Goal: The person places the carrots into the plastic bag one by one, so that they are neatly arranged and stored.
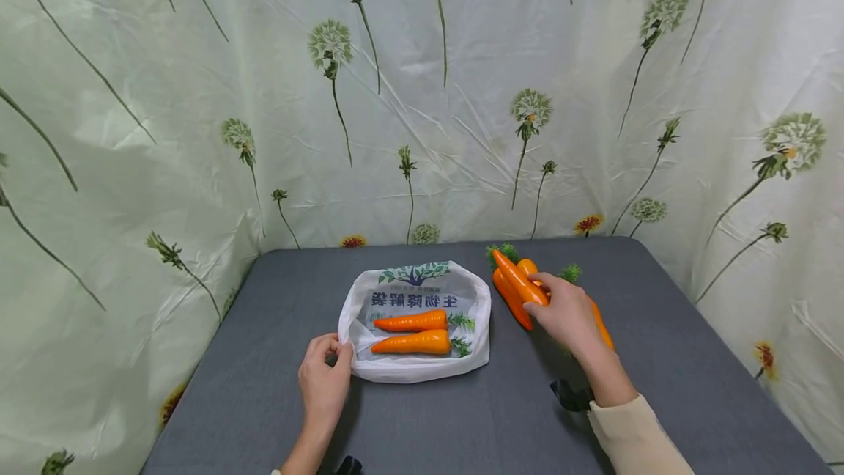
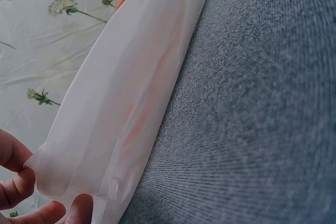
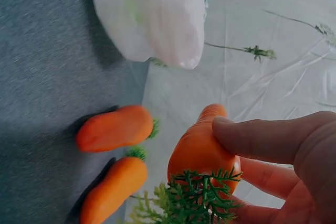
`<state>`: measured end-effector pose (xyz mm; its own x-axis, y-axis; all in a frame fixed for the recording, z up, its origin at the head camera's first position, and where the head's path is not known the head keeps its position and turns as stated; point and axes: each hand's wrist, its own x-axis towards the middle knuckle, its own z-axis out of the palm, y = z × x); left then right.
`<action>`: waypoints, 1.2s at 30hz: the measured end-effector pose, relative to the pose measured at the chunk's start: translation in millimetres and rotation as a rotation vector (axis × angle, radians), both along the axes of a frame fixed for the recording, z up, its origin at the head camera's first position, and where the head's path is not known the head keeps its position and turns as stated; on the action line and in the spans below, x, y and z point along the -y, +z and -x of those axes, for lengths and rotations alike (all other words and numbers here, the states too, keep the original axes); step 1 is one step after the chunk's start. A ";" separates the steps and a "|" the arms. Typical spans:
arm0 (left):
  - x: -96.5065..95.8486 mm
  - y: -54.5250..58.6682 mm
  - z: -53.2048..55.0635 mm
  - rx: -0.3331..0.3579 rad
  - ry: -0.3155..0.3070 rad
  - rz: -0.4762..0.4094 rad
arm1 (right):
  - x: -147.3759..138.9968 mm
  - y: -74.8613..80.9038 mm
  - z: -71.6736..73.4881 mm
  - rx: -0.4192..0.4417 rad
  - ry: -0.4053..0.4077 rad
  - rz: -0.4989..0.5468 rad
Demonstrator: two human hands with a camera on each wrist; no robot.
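A white plastic bag (image 1: pixel 414 370) with printed green and dark lettering lies spread open on the dark table. Inside it are two orange carrots, an upper carrot (image 1: pixel 412 321) and a lower carrot (image 1: pixel 412 343), green tops to the right. My left hand (image 1: pixel 324 380) pinches the bag's left rim; in the left wrist view the fingertips (image 2: pixel 81 208) touch the thin film. To the right of the bag, my right hand (image 1: pixel 568 314) grips a carrot (image 3: pixel 202 148) raised off the table. Its leafy green top (image 3: pixel 202 198) shows clearly in the right wrist view.
Below the held carrot lies another carrot (image 1: pixel 509 300) on the table (image 1: pixel 422 431). One more carrot (image 1: pixel 602 327) is partly hidden by the right hand, and an orange end (image 1: pixel 527 265) shows behind. A flower-printed curtain (image 1: pixel 461 130) hangs behind the table.
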<state>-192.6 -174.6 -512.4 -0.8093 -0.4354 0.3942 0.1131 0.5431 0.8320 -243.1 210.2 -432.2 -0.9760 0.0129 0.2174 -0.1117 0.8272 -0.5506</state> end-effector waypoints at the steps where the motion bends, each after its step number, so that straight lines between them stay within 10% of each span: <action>1: -0.1 -0.1 0.0 0.003 0.001 0.001 | 1.8 2.1 0.4 0.003 0.007 0.004; 20: 1.3 0.4 0.6 0.019 0.003 -0.001 | 55.0 28.7 9.0 0.027 0.137 0.050; 36: 1.3 -0.5 0.3 0.035 -0.007 -0.011 | 96.2 22.3 18.1 0.047 0.267 0.014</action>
